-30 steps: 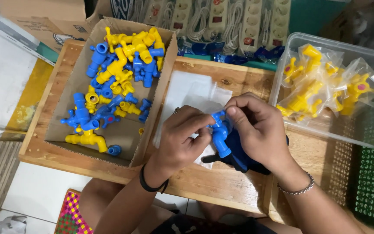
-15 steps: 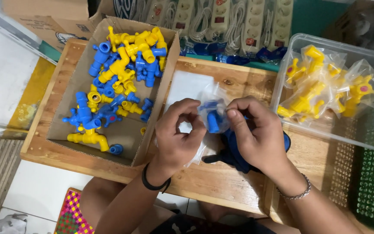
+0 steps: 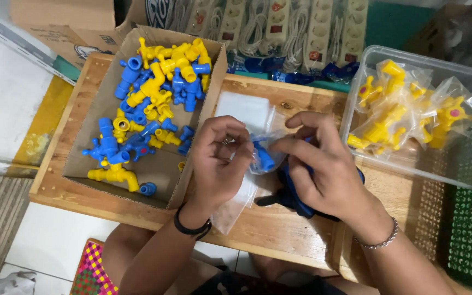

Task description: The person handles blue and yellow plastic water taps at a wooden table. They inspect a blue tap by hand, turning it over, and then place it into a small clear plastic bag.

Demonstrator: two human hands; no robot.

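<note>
left hand grip pinches clear bag | blue tap inside, between grips | right hand pinches bag

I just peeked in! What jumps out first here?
The open cardboard box heaped with blue and yellow plastic taps, at the left. In the middle, the left hand and right hand hold a small clear bag with a blue plastic tap. At right, a clear plastic tub holds bagged yellow taps.

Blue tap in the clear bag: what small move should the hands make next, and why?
Probably press the bag's mouth shut. The blue tap already sits inside the small clear bag, which the left hand and right hand pinch at its top.
</note>
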